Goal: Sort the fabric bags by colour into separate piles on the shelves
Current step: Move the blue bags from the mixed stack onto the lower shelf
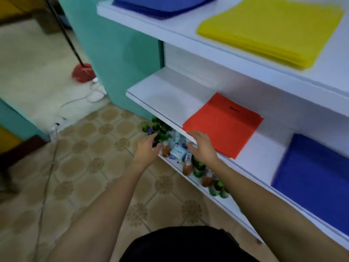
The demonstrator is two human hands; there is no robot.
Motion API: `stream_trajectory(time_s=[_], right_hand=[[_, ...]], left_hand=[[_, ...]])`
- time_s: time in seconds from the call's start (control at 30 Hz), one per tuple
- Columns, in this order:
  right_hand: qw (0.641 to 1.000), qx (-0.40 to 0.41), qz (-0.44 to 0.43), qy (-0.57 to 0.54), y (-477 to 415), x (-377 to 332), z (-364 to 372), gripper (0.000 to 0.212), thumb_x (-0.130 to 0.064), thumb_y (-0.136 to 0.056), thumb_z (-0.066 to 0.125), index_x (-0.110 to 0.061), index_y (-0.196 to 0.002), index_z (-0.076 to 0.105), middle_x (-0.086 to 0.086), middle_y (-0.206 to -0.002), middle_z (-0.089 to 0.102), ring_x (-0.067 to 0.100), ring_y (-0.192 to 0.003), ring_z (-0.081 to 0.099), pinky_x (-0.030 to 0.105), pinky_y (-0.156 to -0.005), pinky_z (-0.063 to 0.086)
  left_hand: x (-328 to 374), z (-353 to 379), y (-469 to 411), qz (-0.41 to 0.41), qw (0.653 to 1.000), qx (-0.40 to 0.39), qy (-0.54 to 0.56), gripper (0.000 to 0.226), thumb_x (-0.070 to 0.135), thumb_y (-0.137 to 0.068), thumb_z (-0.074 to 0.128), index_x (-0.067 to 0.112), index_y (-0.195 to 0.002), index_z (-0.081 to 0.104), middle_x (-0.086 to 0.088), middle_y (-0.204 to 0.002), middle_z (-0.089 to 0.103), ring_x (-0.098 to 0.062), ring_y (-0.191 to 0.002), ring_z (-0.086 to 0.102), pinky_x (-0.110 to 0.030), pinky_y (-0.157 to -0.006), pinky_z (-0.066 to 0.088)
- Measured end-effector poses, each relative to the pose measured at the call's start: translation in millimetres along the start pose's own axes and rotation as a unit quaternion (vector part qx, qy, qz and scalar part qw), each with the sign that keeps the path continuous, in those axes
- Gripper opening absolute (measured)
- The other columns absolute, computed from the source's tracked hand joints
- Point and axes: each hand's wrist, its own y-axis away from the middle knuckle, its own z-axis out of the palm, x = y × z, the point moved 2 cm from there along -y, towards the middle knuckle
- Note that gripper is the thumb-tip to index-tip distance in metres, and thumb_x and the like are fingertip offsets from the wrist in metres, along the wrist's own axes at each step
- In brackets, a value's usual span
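View: head cam only, looks down at both hands.
L hand (147,148): holds nothing, fingers loose & a bit curled. It hangs over the small bottles (187,157) on the low shelf, left of the mid shelf (160,87) front edge.
R hand (201,146): holds nothing, fingers spread & loose. It's at the near-left corner of the red bags (224,125); touching or just above, can't tell.
Red bags: flat pile on the mid shelf, just right of & beyond the R hand. Pile looks almost square, handle slot at the far end, near corner pokes over the front edge.
Nearer hand: R, by a lot. L hand is a bit apart, to the left.
Other piles: blue bags (317,176) far right of R hand, same shelf. Yellow bags (270,29) & 2nd blue pile (162,4) up on the top shelf (181,23), well beyond both hands.
Next move (my guess): the hands go right & forward to the red bags, R hand first.
Watch out: the bottles sit right under the hands.
Also there: red mop (83,72), far left on the floor.
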Motion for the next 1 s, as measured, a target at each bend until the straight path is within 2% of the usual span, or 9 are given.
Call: stream_trajectory(time_s=[0.13, 0.3, 0.47, 0.6, 0.77, 0.83, 0.93, 1.0], right_hand=[[0.998, 0.003, -0.065, -0.007, -55, -79, 20, 0.042, -0.018, -0.092, 0.054, -0.010, -0.133, 0.048, 0.011, -0.134, 0.048, 0.029, -0.122, 0.041, 0.026, -0.102, 0.026], [0.989, 0.035, -0.136, -0.037, -124, -168, 13, 0.041, -0.017, -0.093, 0.053, -0.010, -0.133, 0.048, 0.011, -0.135, 0.047, 0.027, -0.123, 0.040, 0.020, -0.099, 0.025], [0.970, 0.113, -0.210, -0.044, -210, -242, -29, 0.042, -0.016, -0.092, 0.055, -0.008, -0.132, 0.048, 0.011, -0.131, 0.051, 0.027, -0.121, 0.044, 0.021, -0.099, 0.025], [0.948, 0.194, -0.247, -0.053, -276, -280, -69, 0.042, -0.017, -0.091, 0.055, -0.007, -0.131, 0.049, 0.013, -0.126, 0.054, 0.029, -0.113, 0.048, 0.028, -0.098, 0.032], [0.944, 0.255, -0.190, -0.089, -344, -289, -106, 0.041, -0.018, -0.094, 0.052, -0.012, -0.134, 0.046, 0.007, -0.133, 0.049, 0.024, -0.120, 0.046, 0.033, -0.102, 0.036], [0.944, 0.266, -0.173, -0.085, -366, -290, -113, 0.041, -0.018, -0.094, 0.051, -0.013, -0.134, 0.045, 0.006, -0.133, 0.050, 0.022, -0.118, 0.047, 0.029, -0.100, 0.036], [0.946, 0.288, -0.129, -0.078, -387, -285, -121, 0.041, -0.019, -0.095, 0.050, -0.015, -0.135, 0.044, 0.003, -0.131, 0.051, 0.018, -0.112, 0.047, 0.023, -0.095, 0.036], [0.942, 0.309, -0.107, -0.068, -397, -279, -128, 0.041, -0.018, -0.094, 0.051, -0.015, -0.135, 0.044, 0.005, -0.127, 0.052, 0.019, -0.111, 0.048, 0.024, -0.095, 0.037]], left_hand=[[-30, -64, -11, -0.002, 1.000, 0.029, 0.008, 0.048, 0.028, -0.095, 0.048, 0.013, -0.140, 0.037, -0.008, -0.139, 0.046, -0.025, -0.124, 0.046, -0.030, -0.099, 0.036], [-38, -145, -60, 0.033, 0.992, 0.117, 0.021, 0.045, 0.024, -0.094, 0.050, 0.010, -0.136, 0.042, -0.011, -0.136, 0.049, -0.025, -0.126, 0.044, -0.029, -0.102, 0.033], [-14, -235, -146, 0.118, 0.973, 0.197, 0.021, 0.042, 0.020, -0.092, 0.054, 0.003, -0.130, 0.048, -0.017, -0.130, 0.052, -0.032, -0.118, 0.049, -0.040, -0.103, 0.037], [14, -296, -221, 0.199, 0.949, 0.243, 0.015, 0.039, 0.014, -0.091, 0.055, -0.001, -0.127, 0.050, -0.019, -0.126, 0.055, -0.032, -0.110, 0.054, -0.036, -0.098, 0.038], [25, -326, -294, 0.235, 0.940, 0.242, 0.052, 0.034, 0.013, -0.092, 0.054, 0.002, -0.124, 0.053, -0.014, -0.123, 0.058, -0.029, -0.103, 0.056, -0.030, -0.089, 0.039], [24, -332, -322, 0.240, 0.941, 0.231, 0.058, 0.034, 0.013, -0.092, 0.053, 0.001, -0.124, 0.053, -0.013, -0.123, 0.058, -0.028, -0.103, 0.056, -0.029, -0.089, 0.039], [32, -334, -362, 0.259, 0.944, 0.191, 0.071, 0.036, 0.015, -0.093, 0.051, 0.002, -0.126, 0.051, -0.012, -0.125, 0.057, -0.028, -0.106, 0.054, -0.028, -0.091, 0.038], [44, -332, -391, 0.274, 0.947, 0.154, 0.071, 0.037, 0.017, -0.094, 0.050, 0.004, -0.128, 0.050, -0.011, -0.127, 0.056, -0.026, -0.110, 0.053, -0.027, -0.093, 0.036]])
